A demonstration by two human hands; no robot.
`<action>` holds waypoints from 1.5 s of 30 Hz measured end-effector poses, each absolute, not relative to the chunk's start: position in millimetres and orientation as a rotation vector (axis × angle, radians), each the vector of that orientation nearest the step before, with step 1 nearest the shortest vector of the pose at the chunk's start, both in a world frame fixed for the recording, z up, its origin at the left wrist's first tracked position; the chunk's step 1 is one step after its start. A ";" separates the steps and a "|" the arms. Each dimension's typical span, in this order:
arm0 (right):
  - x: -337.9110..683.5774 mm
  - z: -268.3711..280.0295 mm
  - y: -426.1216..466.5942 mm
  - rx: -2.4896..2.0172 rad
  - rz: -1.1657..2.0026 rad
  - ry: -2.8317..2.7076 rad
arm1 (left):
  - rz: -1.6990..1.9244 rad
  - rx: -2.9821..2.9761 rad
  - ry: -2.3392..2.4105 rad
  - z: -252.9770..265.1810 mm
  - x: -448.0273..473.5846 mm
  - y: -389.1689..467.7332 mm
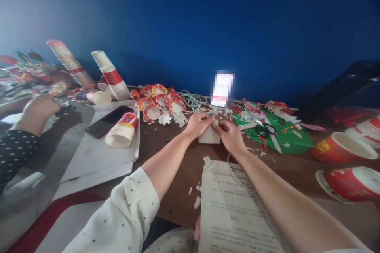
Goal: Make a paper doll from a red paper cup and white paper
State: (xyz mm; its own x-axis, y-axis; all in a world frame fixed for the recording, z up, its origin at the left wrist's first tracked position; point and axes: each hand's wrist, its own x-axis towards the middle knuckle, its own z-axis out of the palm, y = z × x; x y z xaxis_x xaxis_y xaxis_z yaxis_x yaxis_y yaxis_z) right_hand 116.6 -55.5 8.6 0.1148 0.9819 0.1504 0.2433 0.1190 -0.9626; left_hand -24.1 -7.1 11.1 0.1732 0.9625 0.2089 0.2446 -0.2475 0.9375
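Both hands meet over the brown table, pinching the top edge of a small whitish piece of paper. My left hand grips it from the left, fingers closed. From the right, my right hand holds the upper corner between thumb and finger. Beyond the hands stands a lit, pixelated screen. Closer to me lies a printed sheet, partly under my right forearm. To the right of my hands, scissors rest on a green round sheet among paper scraps.
Cut red-and-white paper cup pieces lie in a heap beyond my left hand. A paper cup and a phone sit on white papers. Stacked cups lean at back left. Another person's hand is at far left. A red cup lies right.
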 end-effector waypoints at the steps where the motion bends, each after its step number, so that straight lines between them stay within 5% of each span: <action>1: 117.1 9.6 -56.0 -1.377 0.845 -1.378 | 1.135 1.647 1.198 11.6 -24.4 -7.0; 10: 121.4 14.5 -57.6 -1.497 0.659 -1.404 | 1.100 1.320 1.091 1.0 -22.2 -4.1; 18: 140.9 19.7 -43.8 -1.479 0.485 -1.220 | 1.340 1.291 1.504 2.0 -32.4 9.5; 31: 227.8 93.6 -35.1 -1.269 0.392 -0.869 | 0.951 1.980 1.420 -2.6 -17.3 -13.5; 45: 220.4 53.4 -25.0 -1.468 0.375 -1.148 | 0.843 1.932 1.574 -2.0 -23.6 -11.5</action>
State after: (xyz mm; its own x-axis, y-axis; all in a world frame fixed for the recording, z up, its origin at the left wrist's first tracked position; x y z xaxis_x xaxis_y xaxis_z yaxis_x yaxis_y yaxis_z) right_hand 220.4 -25.0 53.4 0.4652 0.8043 0.3698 0.4311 0.1590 -0.8882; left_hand -23.6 -11.5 -2.0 0.1373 0.9794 0.1483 0.6662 -0.2021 0.7179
